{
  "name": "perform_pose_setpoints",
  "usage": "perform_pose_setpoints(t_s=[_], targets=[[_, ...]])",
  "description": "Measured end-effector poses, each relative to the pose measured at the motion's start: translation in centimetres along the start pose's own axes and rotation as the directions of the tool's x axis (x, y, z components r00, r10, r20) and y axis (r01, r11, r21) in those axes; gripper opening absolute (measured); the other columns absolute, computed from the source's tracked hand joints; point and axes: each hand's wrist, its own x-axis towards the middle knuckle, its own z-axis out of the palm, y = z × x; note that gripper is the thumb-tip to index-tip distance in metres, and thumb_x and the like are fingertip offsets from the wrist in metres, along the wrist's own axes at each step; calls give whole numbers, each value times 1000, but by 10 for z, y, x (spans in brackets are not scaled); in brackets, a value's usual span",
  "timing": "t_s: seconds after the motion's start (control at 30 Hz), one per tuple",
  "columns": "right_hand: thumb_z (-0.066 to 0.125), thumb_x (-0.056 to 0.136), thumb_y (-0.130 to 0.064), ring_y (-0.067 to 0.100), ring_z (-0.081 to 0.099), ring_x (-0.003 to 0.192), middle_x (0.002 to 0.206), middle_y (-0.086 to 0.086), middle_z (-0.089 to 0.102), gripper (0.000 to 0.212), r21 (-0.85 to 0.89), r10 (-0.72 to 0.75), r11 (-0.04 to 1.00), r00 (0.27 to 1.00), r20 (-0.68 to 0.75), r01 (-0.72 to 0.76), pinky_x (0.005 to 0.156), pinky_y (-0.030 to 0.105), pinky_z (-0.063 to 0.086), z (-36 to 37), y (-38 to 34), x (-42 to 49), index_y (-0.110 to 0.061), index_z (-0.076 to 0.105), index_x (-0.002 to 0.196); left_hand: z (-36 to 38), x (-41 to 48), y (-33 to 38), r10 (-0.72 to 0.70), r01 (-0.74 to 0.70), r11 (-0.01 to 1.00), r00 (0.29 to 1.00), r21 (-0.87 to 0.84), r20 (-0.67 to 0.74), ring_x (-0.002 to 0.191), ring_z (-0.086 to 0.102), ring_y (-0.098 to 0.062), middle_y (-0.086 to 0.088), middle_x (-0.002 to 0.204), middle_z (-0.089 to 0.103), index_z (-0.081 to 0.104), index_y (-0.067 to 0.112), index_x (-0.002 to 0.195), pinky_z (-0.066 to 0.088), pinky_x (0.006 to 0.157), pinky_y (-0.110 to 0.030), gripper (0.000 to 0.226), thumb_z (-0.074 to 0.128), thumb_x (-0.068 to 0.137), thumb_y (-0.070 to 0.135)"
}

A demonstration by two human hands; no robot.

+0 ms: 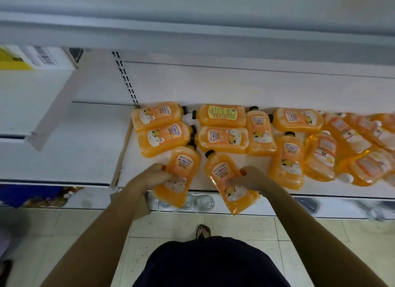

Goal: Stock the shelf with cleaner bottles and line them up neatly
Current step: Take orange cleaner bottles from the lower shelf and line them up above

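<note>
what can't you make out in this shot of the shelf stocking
Head view, the only one:
- Bottles at far right: blurred and cut off by the frame edge, so their count is unclear.
- Label print on the bottle with the yellow label: too small to read.
- Bases of the two held bottles, in the left hand and right hand: they overhang the shelf edge; the hands cover part of each.
- Lower shelf items: shadowed and blurred.

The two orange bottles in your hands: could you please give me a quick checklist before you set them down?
1. Left hand grip on left bottle: ok.
2. Right hand grip on right bottle: ok.
3. Black caps fully tightened: cannot tell.
4. Both held bottles fully on the shelf: not ok, bases overhang its front edge.
5. Bottles already on the shelf lined up: not ok, they lie at mixed angles.
</note>
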Motion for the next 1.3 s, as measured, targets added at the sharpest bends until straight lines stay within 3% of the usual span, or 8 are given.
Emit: perform_pose_setpoints(t_s=[0.07,0.17,0.37,0.53,0.7,0.97,1.13,1.3], targets=[[75,71,-41,16,62,83,90,0,67,29,66,-17,998,1000,-23,18,63,20,44,3,6,-2,-19,63,86,8,-5,-7,9,-12,999,999,-45,-52,81,56,-6,10,91,59,52,30,91,44,65,-22,23,71,79,28],[77,70,-36,22,63,92,95,2,68,36,187,-43,981,997,-63,54,78,33,52,4,13,-11,-17,64,97,17,-21,-14,-2,-27,984,987,-179,-159,90,59,-15,3,99,60,53,20,107,47,72,-27,39,74,76,29],[79,69,-25,22,66,95,102,3,70,44,392,-147,899,977,-157,198,86,40,54,11,6,-57,-14,61,108,15,-64,-14,152,-224,931,956,-288,-251,63,64,2,8,89,63,54,22,93,46,45,-8,32,74,73,7],[82,63,-25,8,65,89,99,-8,69,51,395,-215,849,914,-345,349,70,22,52,27,-11,-119,-20,58,107,0,-121,-15,319,-382,910,893,-162,-318,97,63,-14,-2,111,64,53,11,120,53,79,-30,58,78,69,15],[82,54,-33,15,66,95,101,-6,70,59,418,-231,763,812,-535,493,81,34,54,57,-24,-192,-21,60,107,-11,-196,-15,500,-580,806,774,-118,-388,89,66,-4,10,102,68,58,24,106,50,69,-19,58,79,52,34],[78,50,-41,10,69,91,98,-9,73,55,334,-373,625,646,-666,705,73,25,56,70,-53,-299,-27,64,101,-31,-295,6,702,-767,641,597,-22,-389,91,68,-7,12,100,71,59,28,108,56,72,-24,71,79,42,46],[78,44,-44,7,68,90,97,-12,73,64,254,-454,564,552,-700,786,69,20,56,41,-78,-338,-26,62,103,-43,-340,47,806,-846,527,467,82,-362,82,68,1,20,90,70,57,31,102,51,61,-10,63,79,44,38],[78,44,-41,6,68,90,97,-12,73,67,193,-550,521,499,-669,832,69,18,55,4,-104,-365,-27,60,107,-55,-372,92,851,-850,488,412,200,-327,96,66,-10,6,107,68,54,22,120,54,76,-28,88,79,38,42]])
